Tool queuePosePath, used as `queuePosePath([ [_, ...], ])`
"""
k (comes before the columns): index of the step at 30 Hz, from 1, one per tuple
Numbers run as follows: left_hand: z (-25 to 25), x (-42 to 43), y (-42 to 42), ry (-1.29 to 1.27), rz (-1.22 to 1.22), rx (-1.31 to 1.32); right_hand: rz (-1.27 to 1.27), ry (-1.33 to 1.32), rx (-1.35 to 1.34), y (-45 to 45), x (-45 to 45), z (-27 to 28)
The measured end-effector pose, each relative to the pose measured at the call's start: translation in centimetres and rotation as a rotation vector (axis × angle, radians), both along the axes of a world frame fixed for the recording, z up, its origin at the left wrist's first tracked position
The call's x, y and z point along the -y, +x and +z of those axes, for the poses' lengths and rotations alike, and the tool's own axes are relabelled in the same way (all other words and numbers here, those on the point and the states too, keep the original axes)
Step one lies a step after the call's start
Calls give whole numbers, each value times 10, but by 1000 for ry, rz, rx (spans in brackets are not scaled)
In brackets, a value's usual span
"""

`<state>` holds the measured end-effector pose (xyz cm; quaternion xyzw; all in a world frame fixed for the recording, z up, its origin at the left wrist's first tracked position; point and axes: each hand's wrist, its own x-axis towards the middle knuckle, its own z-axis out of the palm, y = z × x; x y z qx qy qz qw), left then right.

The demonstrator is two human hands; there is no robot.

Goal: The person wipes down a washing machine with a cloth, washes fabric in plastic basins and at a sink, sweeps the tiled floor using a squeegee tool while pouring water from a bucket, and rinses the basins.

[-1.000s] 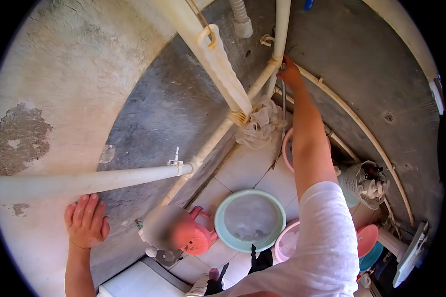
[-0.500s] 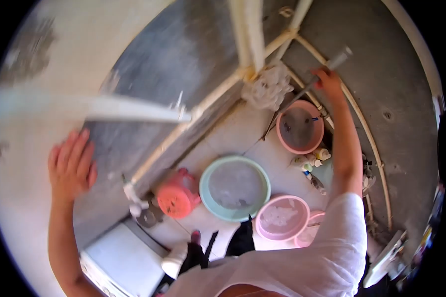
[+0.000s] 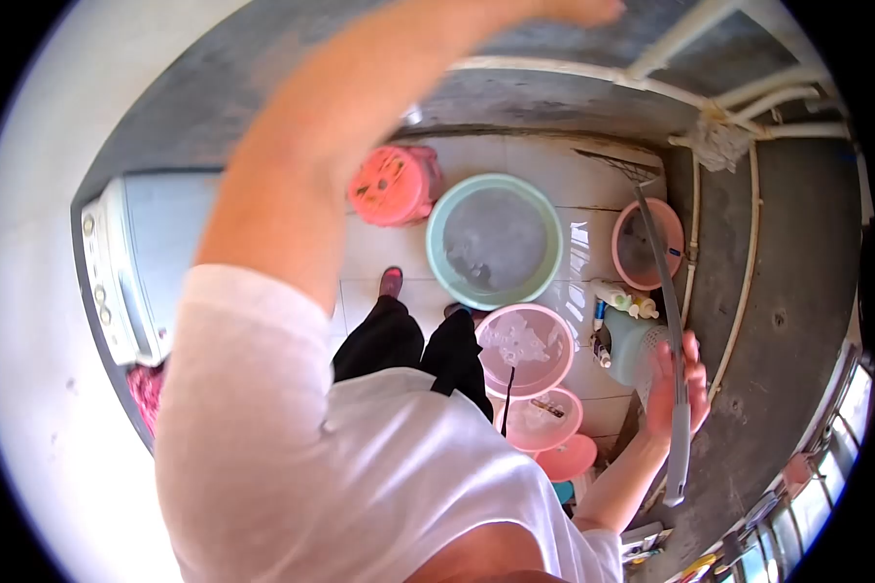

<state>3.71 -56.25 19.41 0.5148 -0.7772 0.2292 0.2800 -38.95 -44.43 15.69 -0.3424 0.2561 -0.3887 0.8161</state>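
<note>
My left arm reaches up across the view. Only part of my left hand (image 3: 588, 10) shows at the top edge, in front of the grey wall, and its fingers cannot be made out. My right hand (image 3: 663, 394) is at the right, with fingers loosely around a long thin grey pole (image 3: 673, 291). The pole's thick handle end points down towards me. Its far end, with a dark triangular head (image 3: 624, 167), is near the floor by the wall, beside a pink basin of dark water (image 3: 679, 225).
A green basin of cloudy water (image 3: 439, 233), a pink basin (image 3: 486, 364) and a red stool (image 3: 387, 185) stand on the tiles. Bottles (image 3: 642, 308) lie near a pale green container (image 3: 627, 340). A washing machine (image 3: 180, 233) is at left; pipes (image 3: 752, 233) run along the wall.
The view has swung right. My left hand has come off the pale wall and up across the view. My right hand has come lower and nearer, and the pole now stands more upright.
</note>
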Motion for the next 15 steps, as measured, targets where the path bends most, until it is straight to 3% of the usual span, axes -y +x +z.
queuePosePath([
  [3, -59, -113, -27, 271, 103, -467, 38, 88, -70, -19, -30, -11],
  [4, -97, -158, -31, 166, 83, -527, 65, 108, -155, -13, -46, -10],
  [5, -136, -210, -38, 231, 186, -572, 95, 123, -238, -4, -61, -10],
  [7, -208, -332, -46, 769, 408, -742, 237, 70, -295, 11, -91, -17],
  [8, -228, -388, -47, 845, 484, -739, 286, 74, -284, 21, -106, -17],
  [9, -228, -432, -42, 1304, 592, -711, 335, 81, -279, 32, -119, -14],
  [12, -228, -530, -29, 1315, 724, -908, 349, 128, -348, 78, -153, 18],
  [15, -224, -584, -4, 1240, 848, -1029, 434, 232, -510, 80, -169, 11],
])
